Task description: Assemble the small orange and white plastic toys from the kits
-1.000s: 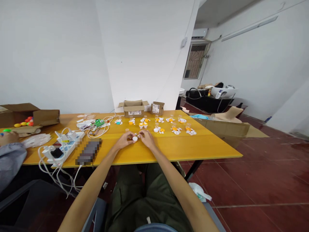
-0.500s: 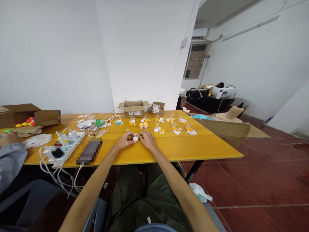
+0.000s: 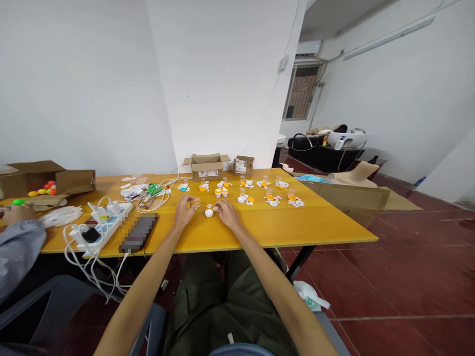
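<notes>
A round white part [image 3: 209, 213] lies on the yellow table between my hands. My left hand [image 3: 184, 211] is left of it, fingertips by a small clear cup or ring [image 3: 197, 205]; whether they grip it is unclear. My right hand [image 3: 226, 213] is closed on a small white piece [image 3: 215, 209], just right of the round part. Another tiny white piece [image 3: 210, 206] lies behind the round one. Farther back stand orange-and-white assembled pieces [image 3: 221, 192], with several groups of white and orange parts [image 3: 272, 200] to their right.
Two cardboard boxes [image 3: 208, 167] stand at the table's back. On the left are a power strip [image 3: 107, 223] with white cables, a phone [image 3: 139, 232], and a green board [image 3: 153, 188]. Another person's hand [image 3: 18, 214] is at the far left, near a green object.
My left hand has let go of the round white part and moved left and back. The round part now rests on the table. The other person's hand shows more at the left edge.
</notes>
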Demonstrator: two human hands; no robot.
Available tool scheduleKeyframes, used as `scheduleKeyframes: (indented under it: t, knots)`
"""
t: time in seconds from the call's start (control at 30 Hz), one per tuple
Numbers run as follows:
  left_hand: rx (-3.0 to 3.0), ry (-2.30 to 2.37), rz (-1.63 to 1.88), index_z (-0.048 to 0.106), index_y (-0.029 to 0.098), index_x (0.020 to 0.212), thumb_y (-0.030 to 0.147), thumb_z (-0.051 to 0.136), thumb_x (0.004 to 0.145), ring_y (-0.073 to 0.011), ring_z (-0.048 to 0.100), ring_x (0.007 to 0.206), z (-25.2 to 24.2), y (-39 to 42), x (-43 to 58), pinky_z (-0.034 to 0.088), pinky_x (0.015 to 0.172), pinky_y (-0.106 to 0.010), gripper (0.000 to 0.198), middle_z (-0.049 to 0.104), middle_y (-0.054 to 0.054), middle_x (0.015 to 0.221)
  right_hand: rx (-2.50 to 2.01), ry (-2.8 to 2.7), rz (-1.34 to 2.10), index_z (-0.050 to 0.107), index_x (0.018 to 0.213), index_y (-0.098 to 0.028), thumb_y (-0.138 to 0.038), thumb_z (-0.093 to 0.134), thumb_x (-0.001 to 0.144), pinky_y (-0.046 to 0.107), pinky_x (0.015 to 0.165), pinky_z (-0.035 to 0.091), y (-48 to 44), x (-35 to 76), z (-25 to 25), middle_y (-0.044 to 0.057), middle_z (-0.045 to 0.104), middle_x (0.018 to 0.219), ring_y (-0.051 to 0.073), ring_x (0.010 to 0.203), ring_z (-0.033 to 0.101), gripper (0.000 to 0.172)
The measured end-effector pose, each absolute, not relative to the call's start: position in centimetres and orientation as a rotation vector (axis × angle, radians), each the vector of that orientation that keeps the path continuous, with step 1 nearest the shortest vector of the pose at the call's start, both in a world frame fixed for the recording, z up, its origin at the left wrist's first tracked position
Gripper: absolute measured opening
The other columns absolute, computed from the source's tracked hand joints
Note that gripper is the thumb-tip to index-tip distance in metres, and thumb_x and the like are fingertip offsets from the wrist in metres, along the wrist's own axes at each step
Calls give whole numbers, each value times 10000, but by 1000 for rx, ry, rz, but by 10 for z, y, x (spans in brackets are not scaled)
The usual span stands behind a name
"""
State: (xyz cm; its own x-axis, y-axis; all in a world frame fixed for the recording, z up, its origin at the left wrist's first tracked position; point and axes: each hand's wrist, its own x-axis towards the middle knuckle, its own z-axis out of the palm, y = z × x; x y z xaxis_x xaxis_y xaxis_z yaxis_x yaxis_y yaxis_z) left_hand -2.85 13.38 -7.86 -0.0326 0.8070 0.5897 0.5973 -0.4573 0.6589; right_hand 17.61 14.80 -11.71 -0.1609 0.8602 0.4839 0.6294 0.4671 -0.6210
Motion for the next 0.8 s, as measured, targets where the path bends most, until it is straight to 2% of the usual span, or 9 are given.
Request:
scheduleKeyframes:
  t: [0.17,0.33,0.5,0.63,0.8]
  knots:
    - [2041,1711,1429,615,235,797,209,658,768,-274,622,990,-87,140,-34,493,929,-394,58,641,-53,908,-1218,-1858,362,697,885,-246,-72,606,805,326,847,526,152,177,-121,38,701,955,207,924,664,213]
    - [2080,1731,1267,629,223,733,259,679,777,-289,628,963,-94,144,-36,488,917,-407,76,645,-77,864,-1211,-1823,397,699,881,-245,-60,578,808,330,842,537,152,179,-120,40,699,940,204,884,672,234]
    - [2097,1638,1227,638,218,676,209,681,747,-268,637,908,-95,145,-36,489,868,-375,84,658,-62,794,-1221,-1795,395,699,889,-233,-69,564,813,351,872,537,153,179,-120,54,685,965,212,906,669,226]
    - [2023,1565,1235,626,216,657,180,691,721,-243,641,792,-95,146,-35,494,776,-355,98,666,-39,731,-1177,-1773,409,691,877,-232,-69,554,805,351,851,543,154,179,-122,47,681,946,202,854,663,225]
    - [2012,1466,1254,614,223,682,195,660,761,-209,636,707,-92,142,-31,493,710,-317,95,659,-1,668,-1143,-1722,435,674,853,-230,-80,554,793,346,835,540,154,180,-120,51,689,922,205,850,656,201]
